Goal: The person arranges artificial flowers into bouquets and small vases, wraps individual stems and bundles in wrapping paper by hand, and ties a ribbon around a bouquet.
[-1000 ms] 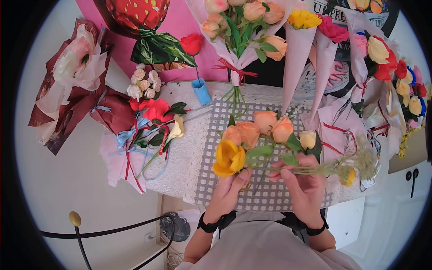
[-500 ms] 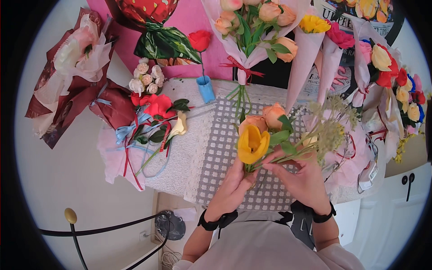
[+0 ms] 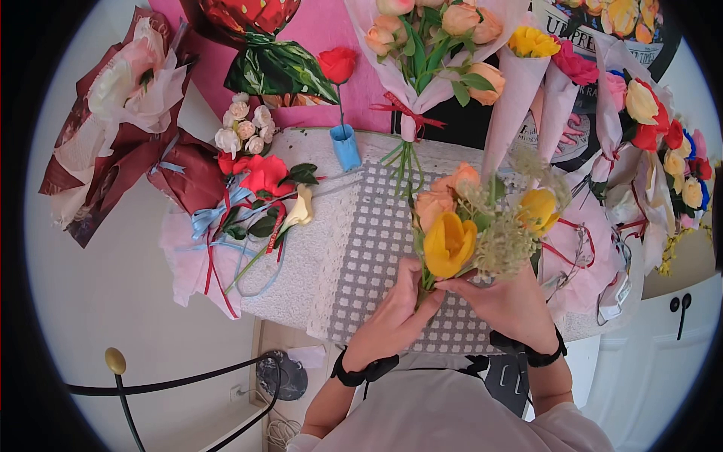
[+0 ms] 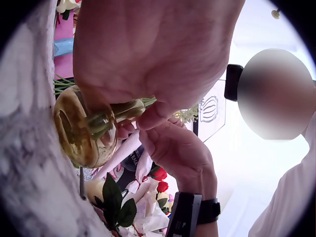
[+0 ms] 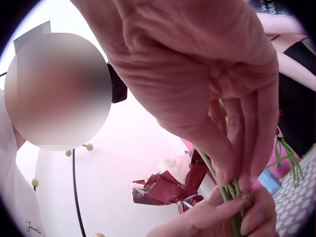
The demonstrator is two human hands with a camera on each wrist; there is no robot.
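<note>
In the left wrist view a rounded amber glass vase (image 4: pixel 86 143) stands tilted-looking, with green stems inside. My left hand (image 3: pixel 395 313) grips its neck from the side. With thumb and fingers, my right hand (image 3: pixel 508 305) pinches thin green stems (image 5: pixel 229 190) right above the left fingers. Over the hands in the head view are a yellow tulip (image 3: pixel 449 245), peach roses (image 3: pixel 433 207), a pale fluffy sprig (image 3: pixel 504 241) and a second yellow tulip (image 3: pixel 538 209). The vase is hidden below them in that view.
A grey checked cloth (image 3: pixel 361 279) covers the table's middle. On the left lie red flowers (image 3: pixel 263 177) and ribbons, beside a burgundy-wrapped bouquet (image 3: pixel 184 177). A blue holder (image 3: pixel 345 147) bears a red rose. Behind are a peach rose bouquet (image 3: pixel 422 68) and several pink paper cones (image 3: pixel 516 105).
The fluffy sprig and second tulip have swung from lying out to the right to standing upright beside the first tulip. Both hands have come closer together, the left shifting right with the arrangement.
</note>
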